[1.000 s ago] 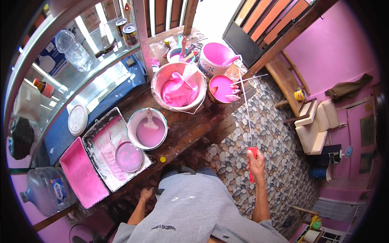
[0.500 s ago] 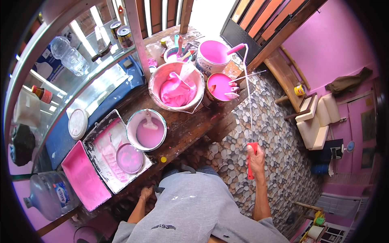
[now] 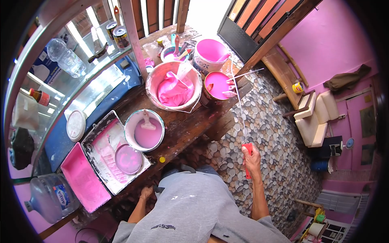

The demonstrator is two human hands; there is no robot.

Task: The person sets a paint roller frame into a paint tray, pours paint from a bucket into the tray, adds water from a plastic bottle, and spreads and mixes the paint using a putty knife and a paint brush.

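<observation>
My right hand [image 3: 252, 160] is closed around the red handle of a paint roller [image 3: 247, 174]. Its long thin metal rod reaches forward to the white bucket of pink paint [image 3: 207, 65]. There the pink-coated roller head lies at the bucket's right inner rim, partly over the paint. Low beside my body, near the table edge, hangs my left hand [image 3: 146, 192]; its fingers are too small and shaded to read. An open can of pink paint [image 3: 217, 84], with brushes and a stick across it, stands just in front of the bucket.
On the wooden table [image 3: 178, 135] are a large pail [image 3: 152, 95] with pink cloth, a smaller paint pail [image 3: 162, 131], a paint tray [image 3: 91, 141] and a pink tray [image 3: 83, 178]. A glass display case [image 3: 38, 117] stands left. Right is a pebble-patterned floor [image 3: 279, 137].
The roller head has moved left and down, from sticking out past the bucket's rim to lying mostly inside it. My right hand has shifted slightly left. My left hand looks unchanged.
</observation>
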